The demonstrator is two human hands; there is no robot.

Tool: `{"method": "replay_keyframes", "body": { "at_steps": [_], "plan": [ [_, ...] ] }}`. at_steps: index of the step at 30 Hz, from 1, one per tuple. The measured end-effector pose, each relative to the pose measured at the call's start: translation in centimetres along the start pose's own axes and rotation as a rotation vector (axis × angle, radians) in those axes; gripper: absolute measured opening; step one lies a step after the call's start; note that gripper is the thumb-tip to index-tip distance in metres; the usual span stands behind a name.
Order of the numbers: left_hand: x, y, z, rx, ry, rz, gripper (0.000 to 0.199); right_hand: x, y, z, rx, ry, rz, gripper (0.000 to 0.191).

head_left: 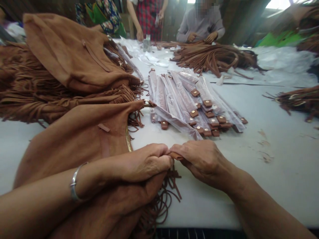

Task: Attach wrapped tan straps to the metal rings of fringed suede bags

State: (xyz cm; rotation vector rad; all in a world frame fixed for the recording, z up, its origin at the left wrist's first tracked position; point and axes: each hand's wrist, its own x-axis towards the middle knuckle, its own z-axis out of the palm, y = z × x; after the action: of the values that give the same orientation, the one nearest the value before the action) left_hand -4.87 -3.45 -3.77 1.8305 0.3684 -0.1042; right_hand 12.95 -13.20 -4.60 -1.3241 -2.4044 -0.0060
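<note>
Suede, brown and soft, is what I have under both hands: the fringed bag (82, 142) lies on the bench (274, 159) in front of me, close to its near edge, with its fringe (164, 196) hanging out below my wrists. My left hand (147, 162) is closed and presses on the corner of the bag, and my right hand (201, 161) is closed in a pinch on a small brown tab (176, 155) that shows between the two hands. What the tab joins to I cannot tell, because my fingers cover it. I think the danger is in the pull: if I draw the hands apart too strongly, the thin tab could tear or stretch, and suede keeps such marks. The loose fringe strands lie just beside my left hand, so one may be caught in the grip and be pulled crooked. The bag sits near the bench edge, and part of it could slide down if my left hand lifts. The wrapped straps (191, 103) lie further back, well apart from my hands, and the pile of other bags (67, 63) is on the left; I judge that neither is at risk.
</note>
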Motion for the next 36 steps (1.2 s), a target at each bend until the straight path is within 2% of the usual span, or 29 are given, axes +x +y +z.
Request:
{"method": "replay_keyframes", "body": {
  "at_steps": [4,10,18,22,25,29,33,36],
  "plan": [
    [-0.5,-0.1,0.0,-0.021,0.031,-0.054,0.017,0.1,-0.3,0.2,-0.131,0.057,-0.062,0.018],
    [-1.2,-0.3,-0.1,-0.051,0.028,-0.103,0.012,0.4,-0.7,0.5,-0.183,0.072,-0.124,0.016],
    [-0.8,-0.1,0.4,0.081,0.074,-0.027,0.009,0.1,-1.8,1.1,-0.358,0.067,-0.120,0.015],
    [-0.8,-0.1,0.7,0.186,0.145,-0.020,0.011,0.1,-2.2,1.4,-0.448,0.046,-0.097,0.016],
    [-0.8,-0.1,1.1,0.248,0.222,-0.044,0.019,0.5,-2.3,1.4,-0.507,-0.005,-0.061,0.014],
    [-0.8,-0.4,1.5,0.289,0.265,-0.065,0.038,1.0,-2.5,1.3,-0.558,-0.093,-0.042,0.015],
    [-0.5,-1.1,1.7,0.281,0.289,-0.043,0.053,1.9,-3.0,1.0,-0.585,-0.308,0.040,0.009],
    [-0.4,-1.3,1.6,0.272,0.316,-0.016,0.049,2.9,-3.5,0.8,-0.618,-0.431,0.155,0.010]
  ]
}}
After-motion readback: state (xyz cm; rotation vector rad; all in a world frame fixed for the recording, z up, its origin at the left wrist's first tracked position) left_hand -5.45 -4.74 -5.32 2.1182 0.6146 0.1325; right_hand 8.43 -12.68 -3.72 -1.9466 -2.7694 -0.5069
